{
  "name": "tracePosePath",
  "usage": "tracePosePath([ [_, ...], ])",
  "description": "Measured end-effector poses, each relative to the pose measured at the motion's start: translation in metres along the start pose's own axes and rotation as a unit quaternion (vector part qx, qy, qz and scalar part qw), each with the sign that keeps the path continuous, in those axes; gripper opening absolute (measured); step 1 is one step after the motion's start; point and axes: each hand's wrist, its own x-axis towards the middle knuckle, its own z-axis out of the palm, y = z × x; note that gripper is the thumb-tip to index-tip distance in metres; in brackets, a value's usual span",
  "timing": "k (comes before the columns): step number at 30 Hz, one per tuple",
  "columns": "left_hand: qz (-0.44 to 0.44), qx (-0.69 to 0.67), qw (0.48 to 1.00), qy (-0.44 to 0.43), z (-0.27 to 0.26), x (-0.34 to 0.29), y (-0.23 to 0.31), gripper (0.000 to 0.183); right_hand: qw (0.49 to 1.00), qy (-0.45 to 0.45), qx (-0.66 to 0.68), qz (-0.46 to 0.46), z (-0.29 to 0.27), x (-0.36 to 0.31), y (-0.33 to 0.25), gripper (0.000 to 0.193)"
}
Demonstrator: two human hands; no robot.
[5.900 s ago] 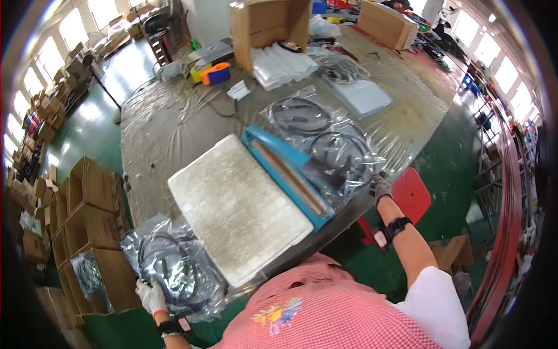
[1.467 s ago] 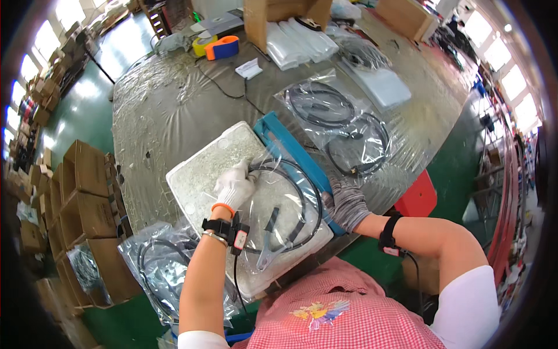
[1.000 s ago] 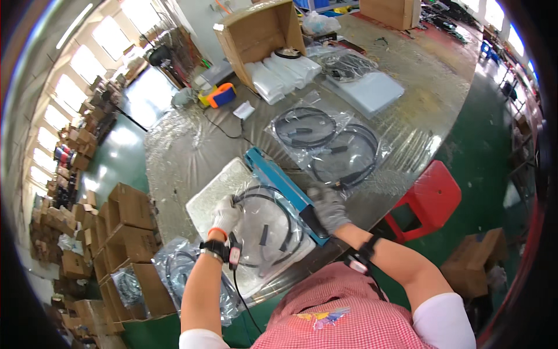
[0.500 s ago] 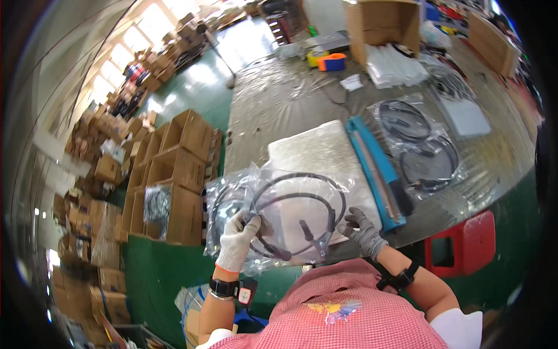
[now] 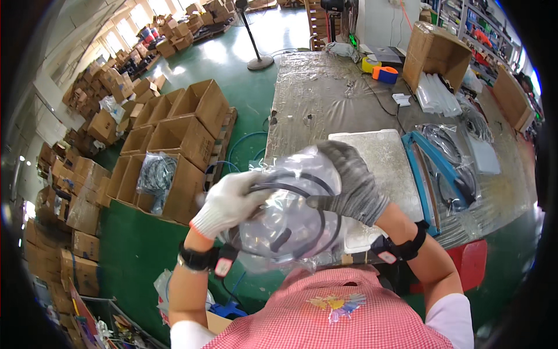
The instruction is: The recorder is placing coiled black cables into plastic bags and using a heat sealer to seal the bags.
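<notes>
Between my hands is a coiled black cable in a clear plastic bag [image 5: 305, 235], lifted in front of my body. My left hand [image 5: 231, 200], in a white glove, grips the bag's left side, thumb over fingers. My right hand [image 5: 353, 185], in a grey glove, is closed around the upper right edge, with its thumb across the front. The bag is slightly blurred by motion. Behind it, a pale flat slab [image 5: 386, 160] lies on the table, partly covered by the bag and right hand. A long blue bar-shaped device [image 5: 439, 166] lies beside the slab.
The plastic-covered table [image 5: 331, 96] carries more bagged cables [image 5: 444, 145], an orange-and-blue tape dispenser [image 5: 385, 74] and an open carton [image 5: 433, 55]. Open cardboard boxes [image 5: 180, 136] stand on a pallet to the left. A red stool [image 5: 468, 264] is at the right, below the table edge.
My right hand has come from the table edge up onto the bag and closed on it. The bag is lifted and drawn together between both hands. The view has shifted leftward.
</notes>
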Motion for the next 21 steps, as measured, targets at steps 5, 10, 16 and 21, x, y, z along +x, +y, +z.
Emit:
tracePosePath([
  [5,0.183,0.279,0.929,0.161,0.009,0.057,-0.004,0.036,0.89,-0.148,0.192,0.386,0.041,0.002,0.011,0.06],
  [10,-0.12,0.085,0.974,0.17,0.07,0.047,-0.181,0.073,0.787,-0.323,0.155,0.502,0.115,-0.109,0.088,0.067],
  [16,-0.177,0.008,0.982,0.061,0.11,0.038,-0.153,0.093,0.644,-0.455,0.203,0.581,0.123,-0.122,0.063,0.058],
  [21,-0.074,0.012,0.994,0.074,0.146,0.051,-0.167,0.079,0.795,-0.574,0.112,0.164,0.142,-0.197,0.12,0.046],
])
